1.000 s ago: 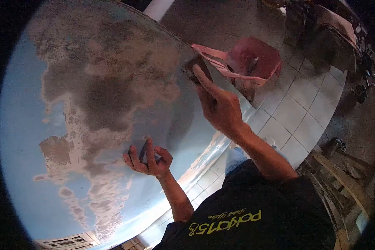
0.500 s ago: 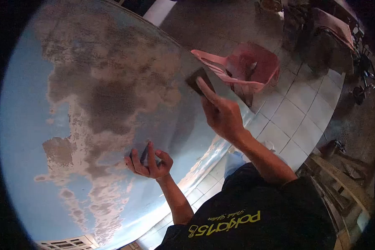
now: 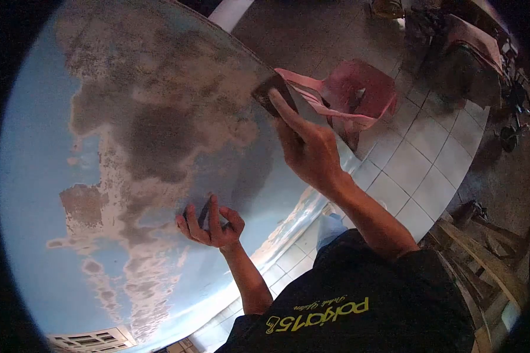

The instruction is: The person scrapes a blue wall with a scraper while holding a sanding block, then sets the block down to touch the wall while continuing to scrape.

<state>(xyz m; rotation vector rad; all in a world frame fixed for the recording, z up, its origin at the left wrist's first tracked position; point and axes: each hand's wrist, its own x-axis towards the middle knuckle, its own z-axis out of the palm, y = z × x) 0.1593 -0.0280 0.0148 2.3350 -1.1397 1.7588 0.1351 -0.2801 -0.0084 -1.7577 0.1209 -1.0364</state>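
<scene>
My right hand (image 3: 312, 150) is closed on a dark, flat, square spreader (image 3: 274, 97), the index finger stretched along its face. The spreader overlaps the far right edge of a large glossy blue panel (image 3: 35, 176) that looks like vehicle bodywork. Brown, grey and pinkish filler-like patches (image 3: 153, 141) cover much of its surface. Lower down, my left hand (image 3: 212, 226) is over the panel, palm turned up and fingers curled around a thin dark flat piece (image 3: 205, 215). That piece is mostly hidden by the fingers, and I cannot tell its kind.
Beyond the panel's edge, a pink plastic chair (image 3: 359, 88) stands on the tiled floor (image 3: 421, 159). Wooden pieces (image 3: 483, 259) lie at the lower right. Dim clutter, with a cloth-covered object (image 3: 471, 47), fills the upper right.
My right hand and the spreader have moved slightly up and left along the panel's edge. My left hand has stayed nearly in place.
</scene>
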